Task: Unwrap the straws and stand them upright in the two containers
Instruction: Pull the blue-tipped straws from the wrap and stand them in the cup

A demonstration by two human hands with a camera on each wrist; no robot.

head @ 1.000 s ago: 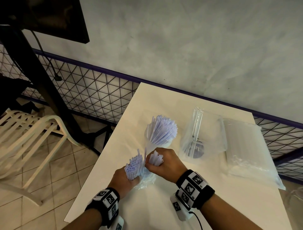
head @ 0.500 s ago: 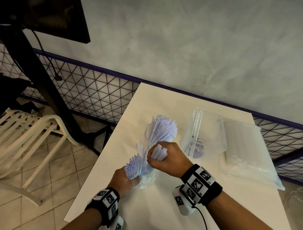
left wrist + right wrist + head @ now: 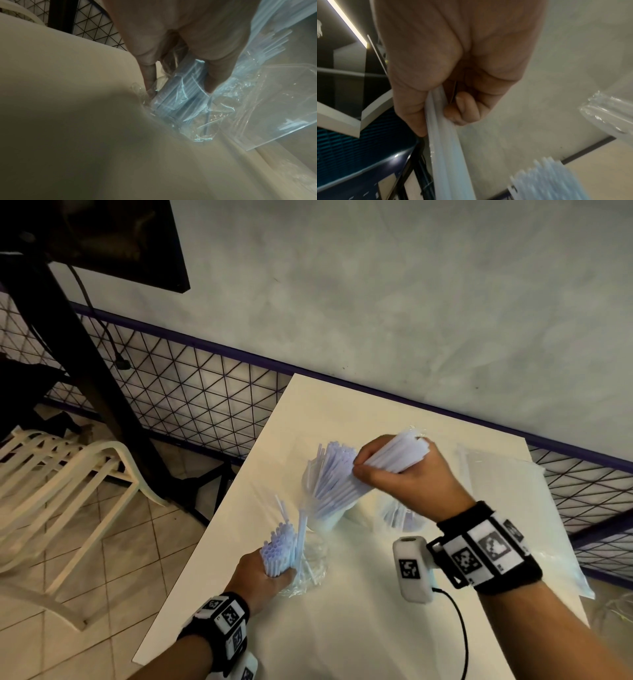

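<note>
On the white table [image 3: 342, 611] my left hand [image 3: 270, 571] grips a bundle of pale blue straws [image 3: 279, 546], upright, with their lower ends in a crinkled clear wrapper [image 3: 310, 570]. In the left wrist view the fingers [image 3: 149, 81] pinch the wrapped straws [image 3: 180, 97]. My right hand [image 3: 394, 474] grips a handful of unwrapped straws [image 3: 400, 455] and holds them tilted in the air above a cup packed with upright straws [image 3: 329, 487]. The right wrist view shows the held straws [image 3: 443, 142] and that cup's straw tips [image 3: 547, 180]. A second clear container [image 3: 397, 515] sits behind my right wrist, mostly hidden.
A large clear bag of straws [image 3: 513, 508] lies at the table's right, near the grey wall. A wire-mesh fence [image 3: 191, 392] runs along the left. A white chair [image 3: 68, 494] stands on the tiled floor beside the table's left edge.
My right hand has pulled a handful of straws out of the wrapper and lifted them up and to the right, over the filled cup. The left hand stays put, still holding the wrapped bundle.
</note>
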